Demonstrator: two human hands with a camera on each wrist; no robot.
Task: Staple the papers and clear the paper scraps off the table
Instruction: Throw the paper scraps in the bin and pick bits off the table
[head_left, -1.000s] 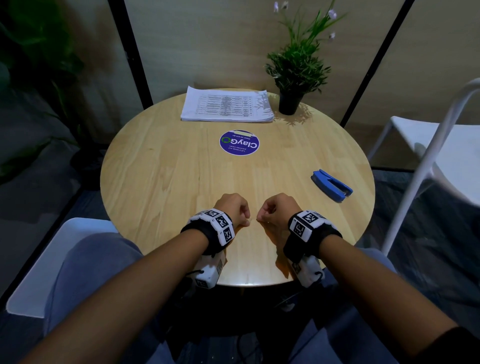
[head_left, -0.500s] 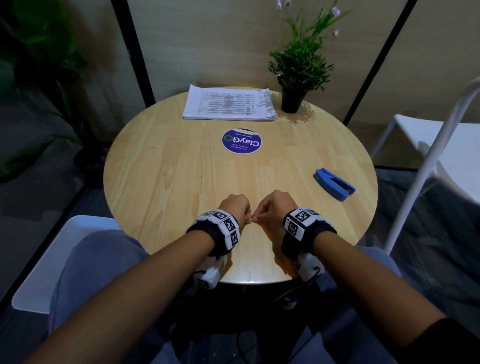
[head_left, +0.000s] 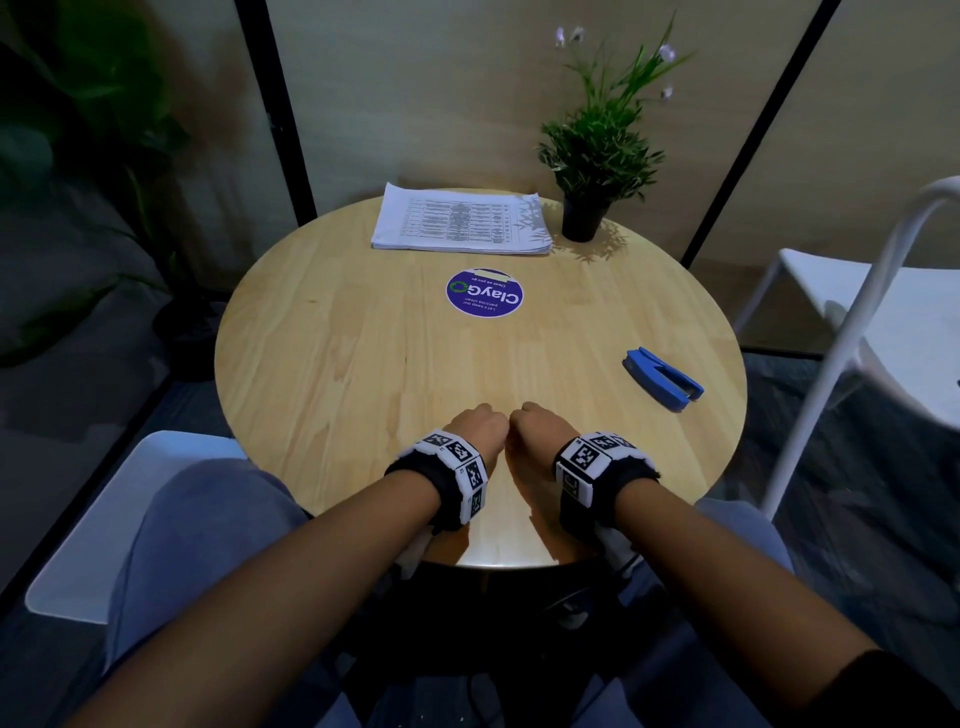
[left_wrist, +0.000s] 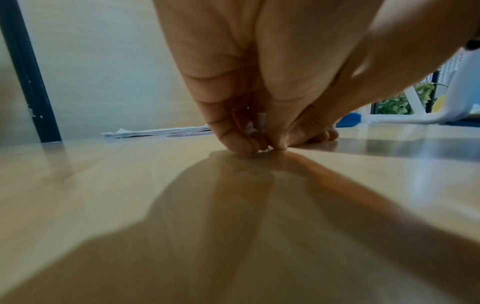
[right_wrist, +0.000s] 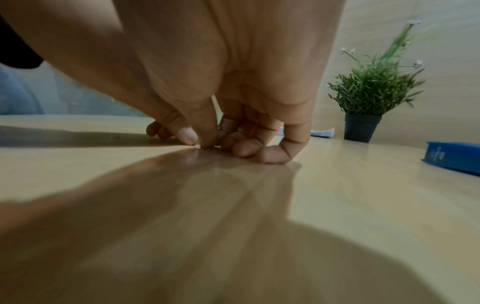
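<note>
A stack of printed papers (head_left: 462, 221) lies at the far edge of the round wooden table (head_left: 337, 374). A blue stapler (head_left: 662, 379) rests at the right. Both hands sit curled, knuckles nearly touching, near the table's front edge. My left hand (head_left: 480, 423) holds small white paper scraps (left_wrist: 255, 123) inside its curled fingers, fingertips on the wood. My right hand (head_left: 537, 423) presses thumb and forefinger together on the tabletop, pinching a tiny pale scrap (right_wrist: 198, 145). No loose scraps show elsewhere on the table.
A potted plant (head_left: 592, 156) stands beside the papers at the back right. A round purple sticker (head_left: 484, 292) marks the table's middle. A white chair (head_left: 883, 312) stands to the right, another seat (head_left: 130, 519) at the near left.
The two hands have closed the small gap between them and now sit fist to fist. The papers and stapler have not moved.
</note>
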